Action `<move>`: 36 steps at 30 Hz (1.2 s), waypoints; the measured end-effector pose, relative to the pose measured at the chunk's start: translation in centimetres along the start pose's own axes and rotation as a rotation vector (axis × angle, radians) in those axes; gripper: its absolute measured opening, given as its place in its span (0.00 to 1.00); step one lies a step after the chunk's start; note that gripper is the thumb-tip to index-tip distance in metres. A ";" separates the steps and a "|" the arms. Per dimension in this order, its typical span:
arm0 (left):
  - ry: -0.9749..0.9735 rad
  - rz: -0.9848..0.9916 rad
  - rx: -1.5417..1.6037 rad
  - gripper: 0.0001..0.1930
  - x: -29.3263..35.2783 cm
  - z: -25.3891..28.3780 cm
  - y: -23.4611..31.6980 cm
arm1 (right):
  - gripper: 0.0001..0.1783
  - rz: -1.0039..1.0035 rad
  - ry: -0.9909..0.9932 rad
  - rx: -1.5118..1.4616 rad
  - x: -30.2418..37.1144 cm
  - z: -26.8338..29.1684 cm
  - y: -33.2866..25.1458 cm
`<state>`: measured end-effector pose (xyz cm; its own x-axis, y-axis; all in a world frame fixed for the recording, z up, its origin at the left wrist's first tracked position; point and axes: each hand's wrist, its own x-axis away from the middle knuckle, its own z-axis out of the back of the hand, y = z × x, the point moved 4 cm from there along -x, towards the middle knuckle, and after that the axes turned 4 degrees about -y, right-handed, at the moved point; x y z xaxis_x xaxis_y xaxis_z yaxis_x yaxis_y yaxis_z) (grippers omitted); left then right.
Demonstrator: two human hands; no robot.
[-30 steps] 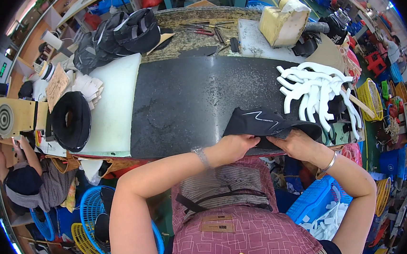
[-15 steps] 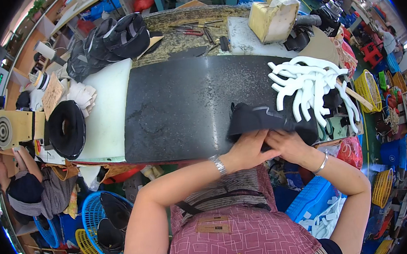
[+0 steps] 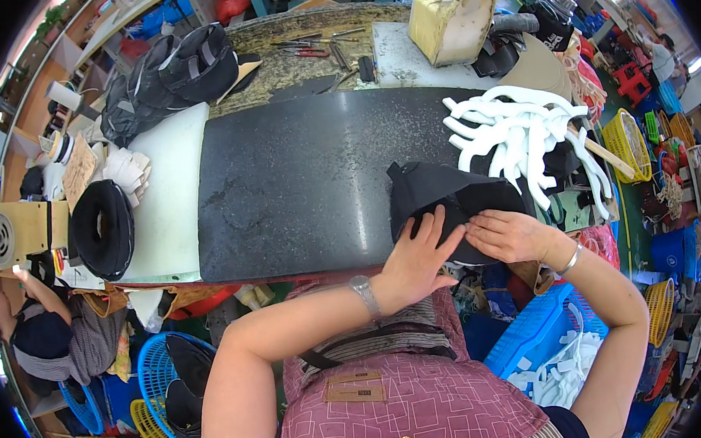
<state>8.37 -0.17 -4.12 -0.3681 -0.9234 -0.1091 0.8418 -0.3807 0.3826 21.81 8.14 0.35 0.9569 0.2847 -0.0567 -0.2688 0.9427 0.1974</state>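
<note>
A soft black fabric piece, shaped like a shoe upper with an opening toward me, lies at the right front of the black work mat. My left hand rests on its near edge, fingers spread and stretched, thumb held apart. Close beside it, my right hand pinches the near right edge, its fingertips pressed together against the black material. Part of the piece's underside is hidden by my hands. Just behind it is a tangled heap of white forked foam strips.
Stacked black pieces sit at the back left, near scattered hand tools. A black ring-shaped cushion stands at the left. A yellowish block is at the back right. Below the bench are blue baskets; another person works at far left.
The black piece's raised side has folded over, showing more of its opening. My left hand's fingers have spread, and my right hand has moved slightly away from the left. The view has shifted slightly.
</note>
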 end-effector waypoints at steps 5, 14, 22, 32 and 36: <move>0.255 -0.101 -0.290 0.29 0.8 -1.9 1.1 | 0.16 -0.145 -0.315 -0.210 -1.7 1.1 0.7; 0.087 -0.096 0.167 0.25 1.4 2.2 -3.0 | 0.26 -0.293 -0.156 -0.277 -3.5 -0.3 -1.3; 0.186 -0.136 0.205 0.28 2.4 1.9 -3.6 | 0.16 -0.365 0.103 -0.639 -3.2 -1.4 -1.6; 0.148 -0.093 0.066 0.32 2.2 0.9 -2.0 | 0.19 -0.520 0.181 -0.443 -2.8 -1.0 -2.4; 0.191 -0.048 0.210 0.32 1.7 1.2 -1.2 | 0.15 -0.699 0.180 -0.648 -2.7 -2.1 -0.6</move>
<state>6.24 -1.19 -3.63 -0.3075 -0.9048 -0.2947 0.7179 -0.4239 0.5522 19.20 7.19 -1.67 0.9069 -0.4051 -0.1162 0.2946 0.8065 -0.5126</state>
